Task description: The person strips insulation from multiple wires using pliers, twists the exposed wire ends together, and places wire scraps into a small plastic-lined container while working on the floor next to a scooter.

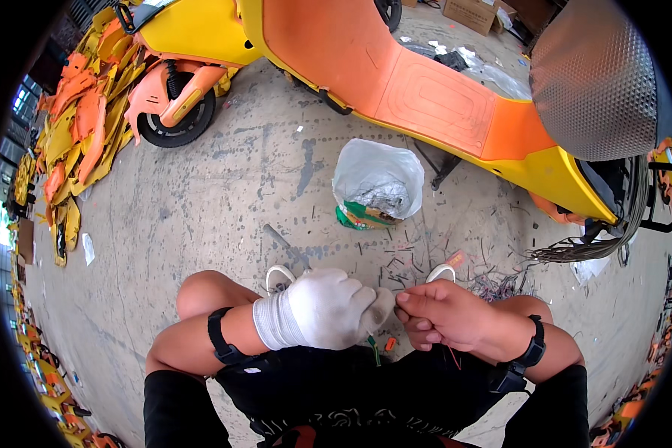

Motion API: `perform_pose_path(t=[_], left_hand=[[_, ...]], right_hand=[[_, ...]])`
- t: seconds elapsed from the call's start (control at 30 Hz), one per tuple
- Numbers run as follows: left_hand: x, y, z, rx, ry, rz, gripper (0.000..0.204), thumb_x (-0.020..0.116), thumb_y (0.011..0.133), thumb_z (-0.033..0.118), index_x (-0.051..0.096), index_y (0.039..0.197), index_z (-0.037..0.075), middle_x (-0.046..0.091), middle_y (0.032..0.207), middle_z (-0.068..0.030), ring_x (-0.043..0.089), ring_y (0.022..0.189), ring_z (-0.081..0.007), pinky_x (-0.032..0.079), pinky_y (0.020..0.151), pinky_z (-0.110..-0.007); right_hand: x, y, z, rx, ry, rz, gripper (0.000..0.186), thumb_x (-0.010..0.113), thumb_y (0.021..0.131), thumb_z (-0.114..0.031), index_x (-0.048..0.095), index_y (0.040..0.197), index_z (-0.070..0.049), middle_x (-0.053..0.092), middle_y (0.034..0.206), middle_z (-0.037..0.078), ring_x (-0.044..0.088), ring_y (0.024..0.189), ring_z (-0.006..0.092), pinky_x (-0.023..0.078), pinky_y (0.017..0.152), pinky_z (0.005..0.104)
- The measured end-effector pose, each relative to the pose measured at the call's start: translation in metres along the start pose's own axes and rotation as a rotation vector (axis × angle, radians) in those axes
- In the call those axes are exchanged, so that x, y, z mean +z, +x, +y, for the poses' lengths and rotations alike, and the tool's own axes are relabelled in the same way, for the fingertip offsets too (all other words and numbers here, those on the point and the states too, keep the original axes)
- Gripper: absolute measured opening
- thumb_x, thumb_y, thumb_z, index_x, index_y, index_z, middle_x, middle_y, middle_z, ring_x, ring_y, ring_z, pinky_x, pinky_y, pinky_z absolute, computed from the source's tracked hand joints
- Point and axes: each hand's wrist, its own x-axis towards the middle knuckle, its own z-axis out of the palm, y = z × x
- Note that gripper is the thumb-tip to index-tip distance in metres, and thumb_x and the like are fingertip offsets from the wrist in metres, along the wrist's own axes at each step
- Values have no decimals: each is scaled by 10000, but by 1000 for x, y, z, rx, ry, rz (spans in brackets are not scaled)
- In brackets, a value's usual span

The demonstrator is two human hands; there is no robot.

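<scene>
My left hand (328,306), in a white knit glove, and my bare right hand (444,321) meet low in the middle, both closed. Their fingertips pinch something thin, largely hidden between them. Below them dangle a green wire (375,351), a small orange connector (390,344) and a thin red wire (452,357); whether these are one piece I cannot tell. Just beyond my hands, a white-lined sack (377,179) with crumpled scraps stands on the concrete floor (261,179), amid scattered short dark offcuts.
A yellow-and-orange scooter body (440,104) spans the top, with a wheel (175,119) at left and hanging cables (590,246) at right. A silver textured panel (590,82) is at upper right. Heaped body panels (82,134) line the left. A cardboard box (467,11) stands behind.
</scene>
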Motion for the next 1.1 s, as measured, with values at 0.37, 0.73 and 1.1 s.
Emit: perform_pose_path(t=[0.37, 0.73, 1.1], left_hand=[[9, 1, 0, -235, -299, -72, 68, 625, 851, 120, 635, 886, 63, 570, 680, -98, 610, 579, -279, 489, 494, -387], [-10, 1, 12, -313, -423, -203, 83, 610, 879, 114, 583, 869, 36, 572, 651, -122, 631, 608, -309, 510, 509, -391], [-7, -10, 12, -332, -585, -231, 69, 603, 884, 111, 584, 877, 46, 565, 654, -119, 622, 602, -305, 499, 501, -394]], right_hand=[[-14, 9, -5, -907, -1499, 188, 177, 671, 905, -236, 630, 926, -66, 591, 729, 84, 611, 669, 268, 489, 614, 373], [-4, -1, -5, -1049, -1817, 187, 173, 671, 774, -161, 619, 927, -98, 524, 676, 13, 585, 649, 205, 426, 596, 327], [-6, -2, -6, -1146, -1823, 121, 285, 695, 718, -130, 670, 994, -59, 557, 708, 0, 558, 635, 186, 424, 615, 305]])
